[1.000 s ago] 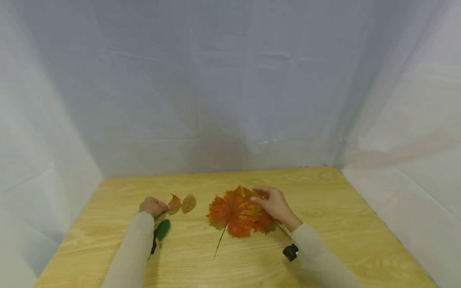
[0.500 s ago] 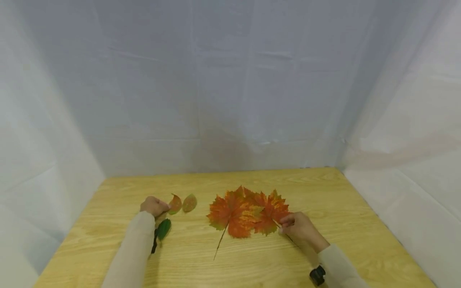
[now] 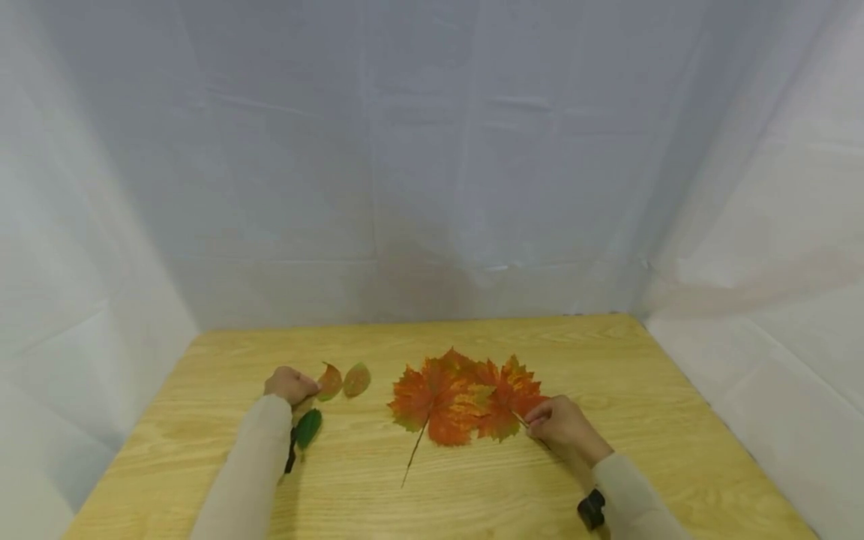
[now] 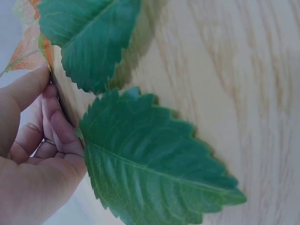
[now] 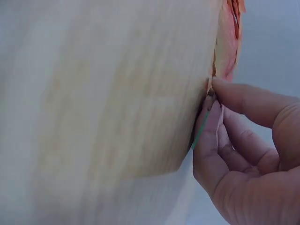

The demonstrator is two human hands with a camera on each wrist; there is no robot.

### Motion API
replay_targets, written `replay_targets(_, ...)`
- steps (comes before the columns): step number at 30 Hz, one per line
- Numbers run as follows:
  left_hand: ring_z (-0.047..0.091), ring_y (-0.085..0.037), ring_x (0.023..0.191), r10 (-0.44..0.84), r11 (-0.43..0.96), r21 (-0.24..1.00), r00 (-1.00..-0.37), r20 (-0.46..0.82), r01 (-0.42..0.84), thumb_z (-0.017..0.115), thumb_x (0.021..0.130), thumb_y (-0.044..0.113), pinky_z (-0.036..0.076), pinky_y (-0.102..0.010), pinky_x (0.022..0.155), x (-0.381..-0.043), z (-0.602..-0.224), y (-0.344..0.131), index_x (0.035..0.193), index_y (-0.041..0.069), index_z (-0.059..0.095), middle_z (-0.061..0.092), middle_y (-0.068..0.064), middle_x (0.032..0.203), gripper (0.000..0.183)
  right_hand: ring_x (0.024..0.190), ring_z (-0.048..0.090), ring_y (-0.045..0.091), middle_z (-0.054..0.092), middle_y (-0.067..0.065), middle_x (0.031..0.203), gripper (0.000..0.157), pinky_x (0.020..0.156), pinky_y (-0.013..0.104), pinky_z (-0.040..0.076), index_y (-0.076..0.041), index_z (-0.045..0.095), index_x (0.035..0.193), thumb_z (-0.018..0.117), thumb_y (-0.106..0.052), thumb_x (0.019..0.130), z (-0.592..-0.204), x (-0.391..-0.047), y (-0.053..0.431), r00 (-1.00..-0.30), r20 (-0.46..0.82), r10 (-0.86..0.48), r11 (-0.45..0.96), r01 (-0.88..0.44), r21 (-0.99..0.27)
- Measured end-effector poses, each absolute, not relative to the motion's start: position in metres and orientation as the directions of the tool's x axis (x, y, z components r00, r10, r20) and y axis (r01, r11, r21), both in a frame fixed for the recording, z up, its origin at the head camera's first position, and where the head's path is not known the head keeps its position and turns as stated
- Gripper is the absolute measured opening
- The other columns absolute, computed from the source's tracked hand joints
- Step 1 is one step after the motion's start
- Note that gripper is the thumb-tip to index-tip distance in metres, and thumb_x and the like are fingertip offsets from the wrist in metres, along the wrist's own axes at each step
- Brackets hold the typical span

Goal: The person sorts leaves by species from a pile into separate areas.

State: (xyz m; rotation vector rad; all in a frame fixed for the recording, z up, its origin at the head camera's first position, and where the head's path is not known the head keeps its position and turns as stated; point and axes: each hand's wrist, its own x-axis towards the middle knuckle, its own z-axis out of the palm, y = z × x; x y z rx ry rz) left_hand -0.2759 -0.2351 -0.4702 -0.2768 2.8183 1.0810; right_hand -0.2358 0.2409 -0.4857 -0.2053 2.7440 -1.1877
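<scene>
In the head view, two orange-red maple leaves [image 3: 451,405] lie overlapping mid-table, their dark stems toward the near edge. My right hand [image 3: 567,429] pinches the stem of the right-hand leaf between thumb and forefinger; the right wrist view shows this stem [image 5: 211,96] at the fingertips. At the left, my left hand [image 3: 292,385] pinches a leaf sprig. Two small orange-green leaves [image 3: 343,381] lie just beyond its fingertips. Serrated green leaves [image 4: 154,159] sit beside its fingers in the left wrist view. The sprig's stem is mostly hidden by the hand.
A light wood table [image 3: 432,502] carries everything. Pale sheeting [image 3: 432,165] hangs behind it and along both sides. Dark wrist cameras [image 3: 592,510] are strapped under the sleeves.
My right hand has come off the top of the maple leaves, moved right and nearer, and now pinches the right leaf's stem. My left hand has stayed in place.
</scene>
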Motion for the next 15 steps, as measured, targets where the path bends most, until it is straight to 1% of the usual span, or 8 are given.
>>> replay_targets(5,0.061,-0.037,0.085,-0.119,0.733,0.65,-0.979,-0.166,-0.199,0.065,0.089,0.02,0.052,-0.048,0.077,-0.2774,-0.4695,-0.2339,0.089,-0.006,0.072,0.067,-0.024,0.097,0.027,0.085,0.064,0.021,0.071,0.007,0.092,0.011,0.074,0.037,0.056,0.0,0.074,0.092,0.073,-0.005,0.082,-0.483,-0.2397,0.2461,-0.964,-0.118,-0.237,0.653,-0.068,-0.755)
replay_targets(9,0.061,-0.037,0.086,-0.112,0.746,0.64,-0.982,-0.153,-0.185,0.065,0.089,0.021,0.052,-0.048,0.077,-0.2801,-0.4723,-0.2355,0.089,-0.006,0.072,0.067,-0.024,0.097,0.028,0.081,0.065,0.02,0.07,0.009,0.093,0.015,0.069,0.035,0.056,0.003,0.072,0.095,0.072,-0.005,0.083,-0.4799,-0.2414,0.2484,-0.945,-0.173,-0.278,0.598,-0.029,-0.801)
replay_targets(15,0.062,-0.037,0.085,-0.106,0.745,0.644,-0.984,-0.144,-0.174,0.066,0.088,0.022,0.053,-0.047,0.076,-0.2839,-0.4786,-0.2393,0.089,-0.006,0.072,0.068,-0.024,0.095,0.029,0.075,0.066,0.016,0.071,0.007,0.09,0.016,0.066,0.032,0.057,0.005,0.071,0.096,0.073,-0.005,0.083,-0.4808,-0.2428,0.2488,-0.937,-0.223,-0.269,0.563,0.034,-0.826)
